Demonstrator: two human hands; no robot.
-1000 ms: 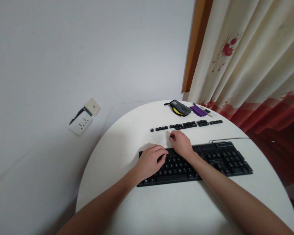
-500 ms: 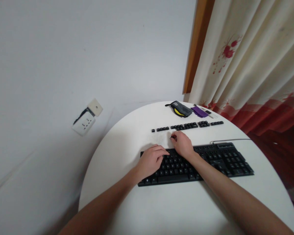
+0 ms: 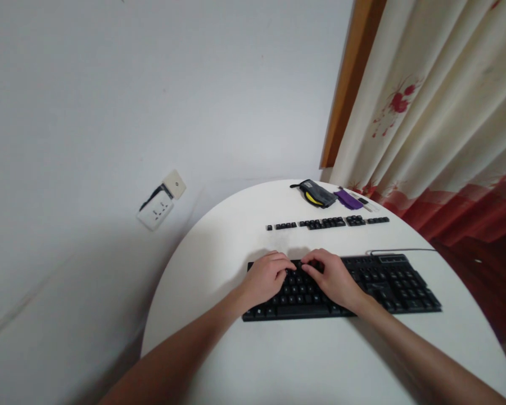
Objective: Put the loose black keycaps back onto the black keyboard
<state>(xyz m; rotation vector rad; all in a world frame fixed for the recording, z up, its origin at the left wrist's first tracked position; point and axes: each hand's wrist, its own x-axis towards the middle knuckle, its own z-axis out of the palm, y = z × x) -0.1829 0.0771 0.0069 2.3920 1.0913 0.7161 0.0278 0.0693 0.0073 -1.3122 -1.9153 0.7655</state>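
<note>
A black keyboard lies on the white round table. My left hand rests palm down over its left part, fingers stretched toward the top rows and the index fingertip at the keys. My right hand is over the upper middle of the keyboard, thumb and index finger bent around a small black keycap at the top row; fingers partly hide it. The two index fingertips are close together. Beyond the keyboard, several loose black keycaps are lined up in a row with gaps between groups.
A dark grey pouch with yellow, a purple cloth and a slim light-coloured item lie at the table's far side. The keyboard cable runs right. A wall socket is at left, a curtain at right.
My right hand has moved back from near the loose keycap row to the keyboard's top row, with the keycap between its fingers. My left hand stays on the keyboard. The view has shifted slightly.
</note>
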